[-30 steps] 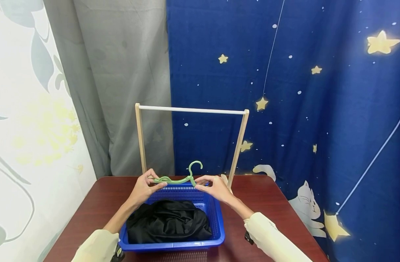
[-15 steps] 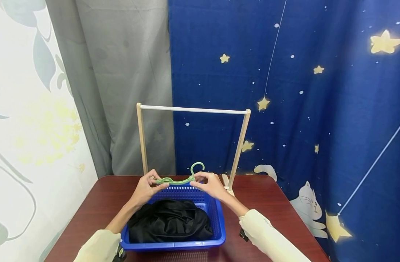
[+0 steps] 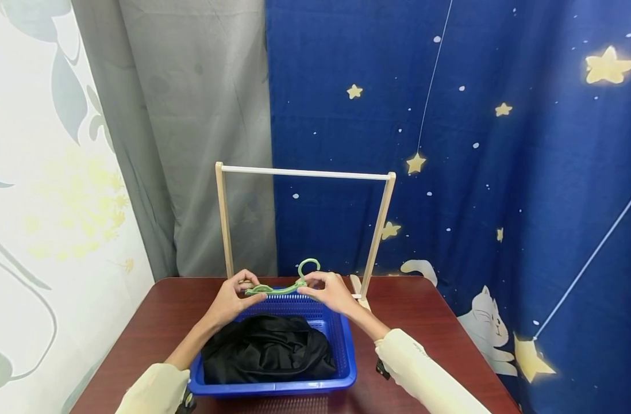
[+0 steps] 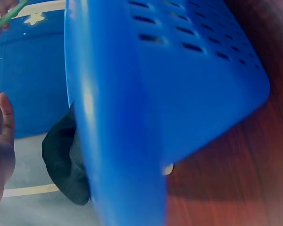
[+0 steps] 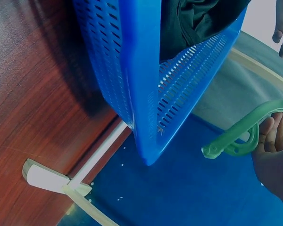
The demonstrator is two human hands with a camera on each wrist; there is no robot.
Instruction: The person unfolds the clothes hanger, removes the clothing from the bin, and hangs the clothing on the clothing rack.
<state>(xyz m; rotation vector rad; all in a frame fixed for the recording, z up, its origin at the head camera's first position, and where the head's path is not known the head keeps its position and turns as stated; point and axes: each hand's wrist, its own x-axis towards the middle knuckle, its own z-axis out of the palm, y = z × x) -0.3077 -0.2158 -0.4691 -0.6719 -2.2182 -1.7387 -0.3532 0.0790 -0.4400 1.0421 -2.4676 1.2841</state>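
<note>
A green clothes hanger [image 3: 276,291] is held between both hands above the far rim of a blue basket [image 3: 274,389], its hook [image 3: 309,263] pointing up. My left hand [image 3: 231,298] pinches the hanger's left end between thumb and fingers. The right hand [image 3: 329,293] grips it near the base of the hook. In the right wrist view, a short arm of the hanger [image 5: 236,132] sticks out beside the right hand [image 5: 276,155]. Black cloth [image 3: 266,351] lies bunched in the basket, and its shape cannot be made out.
Behind the basket stands a small rack with wooden posts [image 3: 380,236] and a white rail [image 3: 305,172]. Its right foot [image 3: 364,299] rests on the reddish-brown table [image 3: 398,328]. Grey [image 3: 212,115] and blue star-patterned curtains [image 3: 346,132] hang behind.
My right hand has slid left from the hanger's right arm toward the base of the hook. The hanger's left end has dipped slightly. The basket and cloth stay put.
</note>
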